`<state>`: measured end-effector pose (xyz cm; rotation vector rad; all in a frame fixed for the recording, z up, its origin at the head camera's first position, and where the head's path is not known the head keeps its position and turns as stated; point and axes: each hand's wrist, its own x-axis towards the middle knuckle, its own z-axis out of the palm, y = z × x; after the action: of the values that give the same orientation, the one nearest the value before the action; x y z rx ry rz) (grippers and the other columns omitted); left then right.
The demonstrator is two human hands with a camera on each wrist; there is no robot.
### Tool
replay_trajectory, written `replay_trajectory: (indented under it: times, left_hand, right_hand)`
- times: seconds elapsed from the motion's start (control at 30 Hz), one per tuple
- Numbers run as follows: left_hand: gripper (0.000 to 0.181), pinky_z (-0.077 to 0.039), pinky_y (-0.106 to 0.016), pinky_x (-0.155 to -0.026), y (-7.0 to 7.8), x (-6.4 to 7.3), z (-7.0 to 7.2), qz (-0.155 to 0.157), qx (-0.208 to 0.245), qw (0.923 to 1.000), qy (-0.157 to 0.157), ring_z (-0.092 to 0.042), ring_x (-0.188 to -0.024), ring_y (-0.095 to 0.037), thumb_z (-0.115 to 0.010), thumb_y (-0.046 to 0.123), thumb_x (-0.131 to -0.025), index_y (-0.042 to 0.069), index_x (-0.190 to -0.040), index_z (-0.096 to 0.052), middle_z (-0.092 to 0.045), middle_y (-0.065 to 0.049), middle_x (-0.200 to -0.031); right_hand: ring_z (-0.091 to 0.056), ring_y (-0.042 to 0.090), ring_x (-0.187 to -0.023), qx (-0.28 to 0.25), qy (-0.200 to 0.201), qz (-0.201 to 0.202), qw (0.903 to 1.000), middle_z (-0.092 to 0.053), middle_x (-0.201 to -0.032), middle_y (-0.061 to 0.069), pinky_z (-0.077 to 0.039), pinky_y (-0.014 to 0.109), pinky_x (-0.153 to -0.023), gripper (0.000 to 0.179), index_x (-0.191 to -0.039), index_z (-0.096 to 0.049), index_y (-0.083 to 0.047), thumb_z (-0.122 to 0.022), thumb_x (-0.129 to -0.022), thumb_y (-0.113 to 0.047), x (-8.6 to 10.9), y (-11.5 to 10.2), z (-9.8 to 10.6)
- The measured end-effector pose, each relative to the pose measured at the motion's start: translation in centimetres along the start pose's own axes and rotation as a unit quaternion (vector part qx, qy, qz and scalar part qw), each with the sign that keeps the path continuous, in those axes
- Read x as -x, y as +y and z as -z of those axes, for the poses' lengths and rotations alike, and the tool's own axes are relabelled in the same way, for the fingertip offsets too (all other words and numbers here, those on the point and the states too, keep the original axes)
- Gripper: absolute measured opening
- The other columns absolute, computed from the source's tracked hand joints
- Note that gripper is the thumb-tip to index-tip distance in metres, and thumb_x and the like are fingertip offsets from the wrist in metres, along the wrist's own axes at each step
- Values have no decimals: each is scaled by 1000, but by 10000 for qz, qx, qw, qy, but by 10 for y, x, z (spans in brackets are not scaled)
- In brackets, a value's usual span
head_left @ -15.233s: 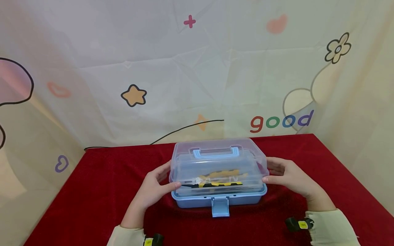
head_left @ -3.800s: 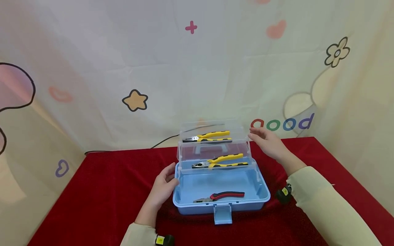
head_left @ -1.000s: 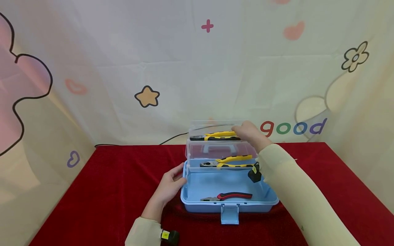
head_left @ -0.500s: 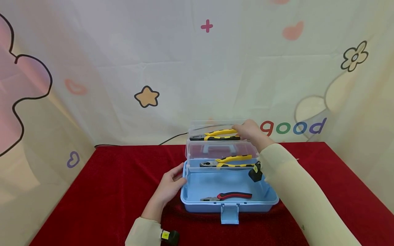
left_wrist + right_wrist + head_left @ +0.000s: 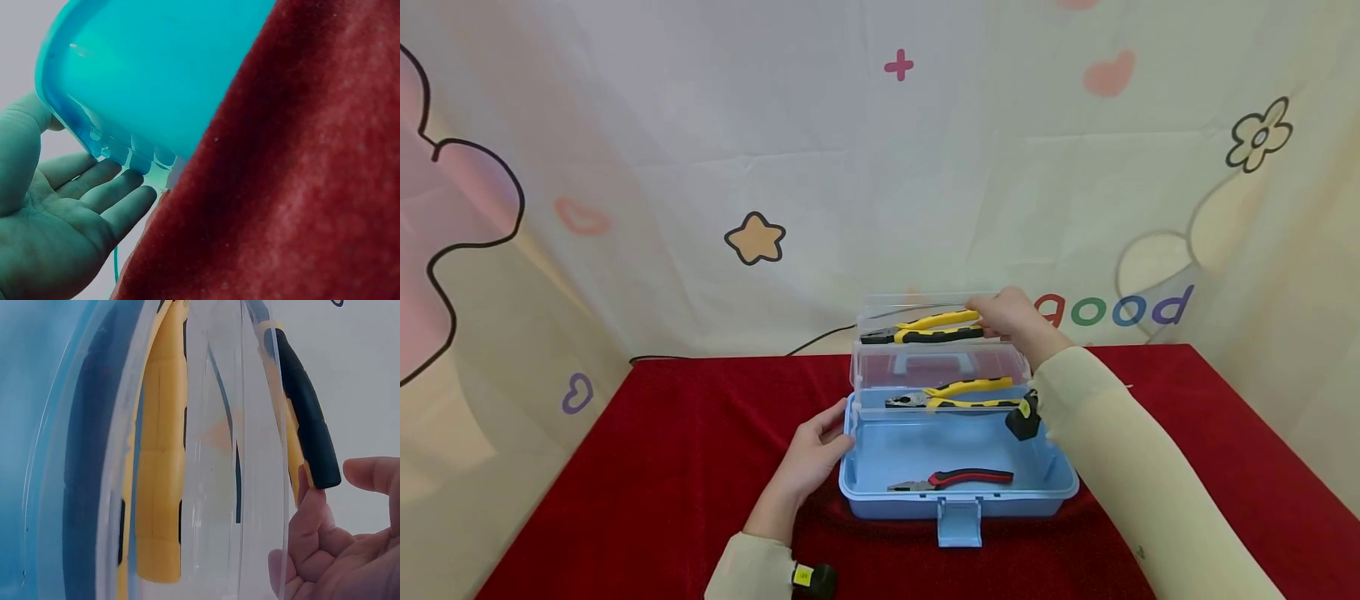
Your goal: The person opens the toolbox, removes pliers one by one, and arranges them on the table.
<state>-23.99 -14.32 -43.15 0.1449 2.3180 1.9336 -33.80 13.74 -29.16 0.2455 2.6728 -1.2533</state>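
On the table stands a light-blue plastic toolbox [image 5: 940,446], its clear lid tipped back and two clear trays raised. My right hand [image 5: 1015,318] pinches yellow-and-black long-nose pliers [image 5: 936,327] by the handle ends at the top tray, the handle end a little raised. The right wrist view shows the thumb at the tip of a black-backed handle and fingers below it. My left hand [image 5: 811,450] rests against the box's left end. In the left wrist view its fingers [image 5: 128,206] lie nearly straight along the side, and the thumb meets the rim.
Yellow-and-black combination pliers [image 5: 955,393] lie in the lower tray. Red-and-black pliers [image 5: 972,477] lie in the box bottom near the front. A blue latch [image 5: 959,522] hangs down at the front. Red cloth [image 5: 715,467] covers the table; a printed curtain [image 5: 805,200] hangs behind.
The lid was down over the box at first; it now stands open with trays raised. My right hand has reached over to the top tray and lifted the long-nose pliers' handle end slightly.
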Motion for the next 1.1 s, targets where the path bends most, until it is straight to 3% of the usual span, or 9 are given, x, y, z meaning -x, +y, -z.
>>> replay_trajectory:
  times: [0.27, 0.53, 0.63, 0.77, 0.87, 0.97, 1.1]
  left_hand:
    - [60, -47, -45, -95, -1, 1, 1, 13, 27, 10000, -11, -48, -129, -35, -54, 10, -90, 9, -147, -34, -39, -14, -149]
    - [60, -47, -45, -96, -1, 1, 1, 5, -7, 10000, -5, -48, -129, -35, -54, 10, -91, 8, -147, -34, -39, -14, -149]
    - [59, -46, -45, -96, 12, 8, 0, 43, -5, 10000, -34, -48, -128, -36, -53, 8, -90, 6, -146, -34, -39, -15, -148]
    - [59, -46, -46, -96, 28, 19, 0, 11, -14, 10000, -97, -47, -128, -38, -52, 6, -90, 1, -146, -33, -38, -20, -148]
    - [59, -47, -46, -95, 30, 20, 0, 7, -30, 9999, -100, -47, -128, -39, -53, 6, -90, 1, -146, -33, -38, -20, -147]
    - [60, -47, -46, -96, 27, 17, 0, 52, -38, 9999, -82, -48, -128, -38, -53, 6, -90, 2, -146, -33, -39, -19, -147]
    - [60, -46, -46, -96, 13, 8, 1, 72, -20, 10000, -61, -47, -128, -37, -54, 7, -90, 4, -146, -33, -39, -17, -148]
  right_hand:
    - [-56, 25, -89, 330, -38, 270, 9991, -54, -106, 13, -48, 28, -76, 47, -111, -59, 1, -53, -91, -41, -1, 7, -3]
    - [-57, 27, -93, -61, 153, 596, 9981, -55, -113, 16, -54, 32, -84, 35, -112, -55, -1, -57, -91, -29, -5, 13, -5]
    - [-56, 28, -96, 313, -4, 845, 9959, -55, -116, 16, -53, 35, -87, 42, -120, -58, -3, -57, -92, -34, -4, 12, -6]
    - [-51, 31, -108, 1236, -436, 1142, 9848, -57, -122, 16, -49, 44, -91, 68, -127, -59, -5, -60, -84, -57, 1, 13, -8]
    - [-50, 30, -110, 1628, -697, 1332, 9751, -61, -118, 16, -49, 44, -90, 71, -123, -62, -4, -65, -78, -59, 3, 14, -9]
    - [-52, 28, -105, 1690, -804, 1531, 9703, -64, -112, 14, -50, 40, -86, 62, -118, -65, -4, -69, -79, -52, 3, 14, -8]
    - [-52, 26, -101, 1706, -872, 1699, 9667, -63, -108, 12, -49, 35, -81, 54, -113, -67, -5, -71, -79, -46, 1, 14, -8]
